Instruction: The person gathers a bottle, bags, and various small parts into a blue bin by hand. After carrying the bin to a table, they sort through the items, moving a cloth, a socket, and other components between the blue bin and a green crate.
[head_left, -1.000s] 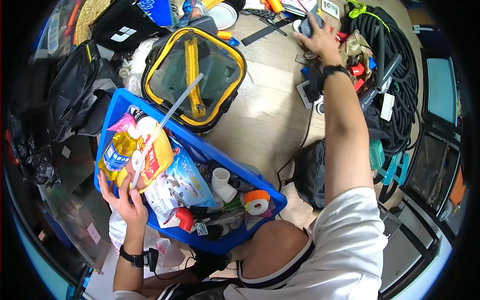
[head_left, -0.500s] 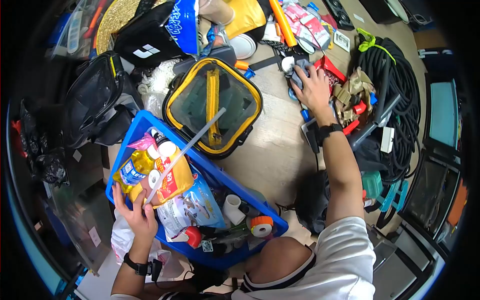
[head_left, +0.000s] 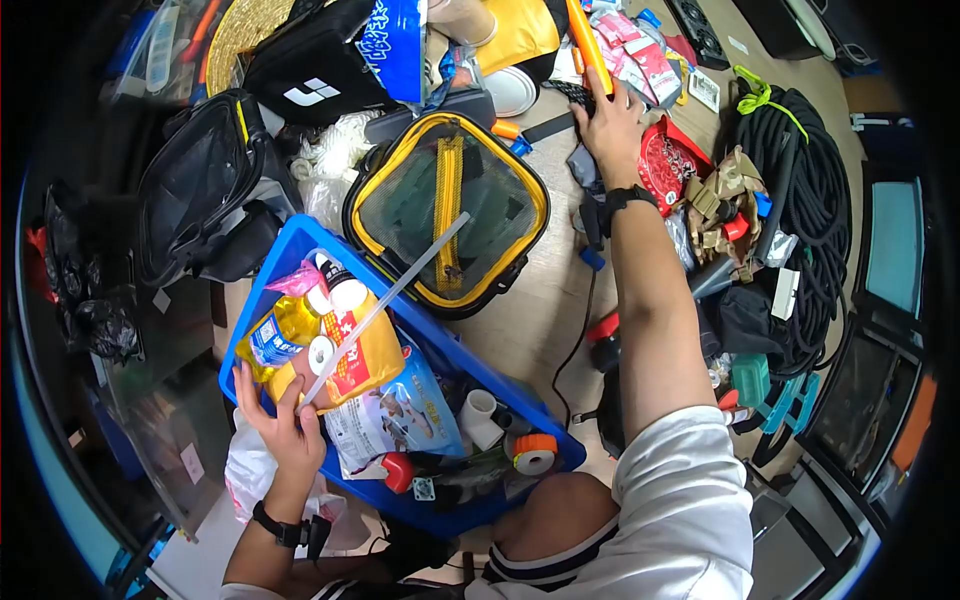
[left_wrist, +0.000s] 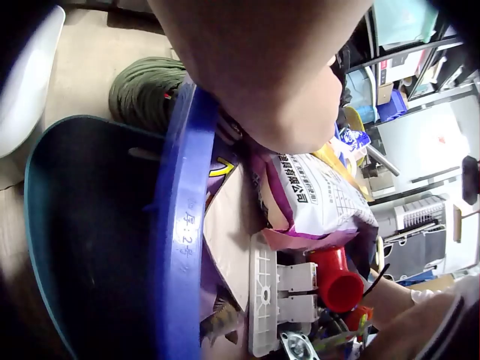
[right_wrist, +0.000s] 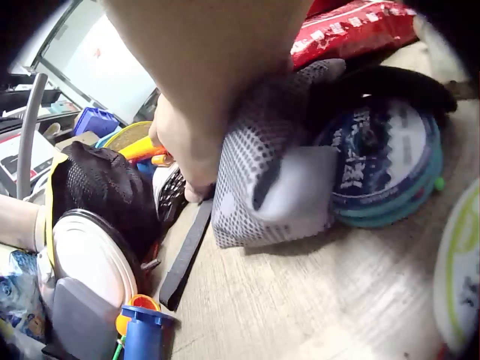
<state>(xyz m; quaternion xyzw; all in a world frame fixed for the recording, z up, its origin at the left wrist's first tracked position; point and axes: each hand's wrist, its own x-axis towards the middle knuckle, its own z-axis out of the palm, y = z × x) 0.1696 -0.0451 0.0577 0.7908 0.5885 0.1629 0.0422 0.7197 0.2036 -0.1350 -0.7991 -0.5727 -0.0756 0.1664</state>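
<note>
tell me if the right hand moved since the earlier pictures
Yes: in the head view, the right hand has moved forward, closer to the orange tube, which stays put.

pale wood-grain surface [head_left: 545, 290], dark-framed shelving [head_left: 868, 395]

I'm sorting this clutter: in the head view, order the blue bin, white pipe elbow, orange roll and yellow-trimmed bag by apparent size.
1. Blue bin
2. Yellow-trimmed bag
3. White pipe elbow and orange roll: too alike to rank

Orange tube [head_left: 587, 42], aslant beside pink packets [head_left: 648, 62]
</note>
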